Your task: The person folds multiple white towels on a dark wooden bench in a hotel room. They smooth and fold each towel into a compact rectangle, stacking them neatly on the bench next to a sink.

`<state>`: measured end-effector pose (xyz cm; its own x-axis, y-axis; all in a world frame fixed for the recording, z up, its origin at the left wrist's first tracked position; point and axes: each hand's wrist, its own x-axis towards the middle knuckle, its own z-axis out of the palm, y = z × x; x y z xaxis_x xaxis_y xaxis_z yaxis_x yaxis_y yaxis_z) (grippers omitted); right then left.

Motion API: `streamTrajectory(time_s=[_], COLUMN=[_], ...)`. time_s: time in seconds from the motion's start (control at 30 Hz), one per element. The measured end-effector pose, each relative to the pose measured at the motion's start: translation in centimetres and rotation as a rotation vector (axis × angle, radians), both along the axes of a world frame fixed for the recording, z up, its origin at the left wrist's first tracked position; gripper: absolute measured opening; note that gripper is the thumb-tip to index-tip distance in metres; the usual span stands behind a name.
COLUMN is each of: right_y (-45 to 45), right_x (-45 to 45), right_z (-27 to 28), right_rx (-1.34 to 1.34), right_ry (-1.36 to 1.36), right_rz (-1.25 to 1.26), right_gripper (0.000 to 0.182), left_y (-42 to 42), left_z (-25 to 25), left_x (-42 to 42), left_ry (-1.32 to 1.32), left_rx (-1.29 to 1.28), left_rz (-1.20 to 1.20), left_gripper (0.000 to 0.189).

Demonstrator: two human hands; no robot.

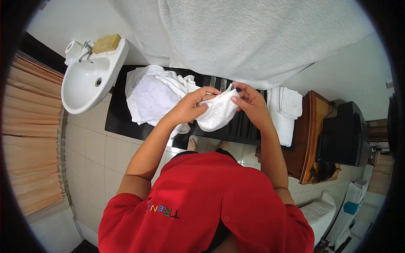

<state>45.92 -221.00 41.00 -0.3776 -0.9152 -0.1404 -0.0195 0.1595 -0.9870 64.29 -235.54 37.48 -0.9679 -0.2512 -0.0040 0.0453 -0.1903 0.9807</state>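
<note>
Between my two hands hangs a small white terry cloth (216, 113), bunched and partly folded. My left hand (193, 106) grips its left edge, with some fingers hidden by the fabric. At its upper right corner, my right hand (250, 102) pinches it between thumb and fingers. A black slatted bench (246, 125) lies below the cloth. To the left on the bench is a loose heap of white linens (155, 95). Folded white towels (283, 110) are stacked at the bench's right end, beside my right wrist.
A large white towel (253, 41) hangs beyond the bench. At the upper left is a washbasin (88, 79) with a yellow box (106, 43) and a paper roll (73, 48). A wooden cabinet (308, 136) with a black appliance (345, 136) stands right. A peach curtain (34, 136) hangs left.
</note>
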Motion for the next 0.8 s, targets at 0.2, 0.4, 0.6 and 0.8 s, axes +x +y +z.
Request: streamTrajectory(time_s=[0.2,0.4,0.6,0.8], right_y=[0.0,0.8,1.3,2.4], right_x=[-0.1,-0.3,-0.1,0.0], right_z=[-2.1,-1.3,-0.7,-0.9], right_rx=[0.011,-0.109,-0.103,-0.065], right_ry=[-0.075,0.014,0.071,0.06], right_rz=[0.102,-0.121,-0.172,-0.206], right_gripper=[0.025,0.018,0.018,0.018], left_y=[0.0,-1.2,0.1,-0.2], left_z=[-0.4,-3.2,-5.0,-1.3], left_x=[0.7,2.2,1.2,0.5], left_ry=[0.049,0.058,-0.02,0.291], left_rx=[-0.028,-0.007,0.041,-0.234], left_rz=[-0.011,0.118,0.486,0.555], left_gripper=[0.047,0.052,0.013,0.012])
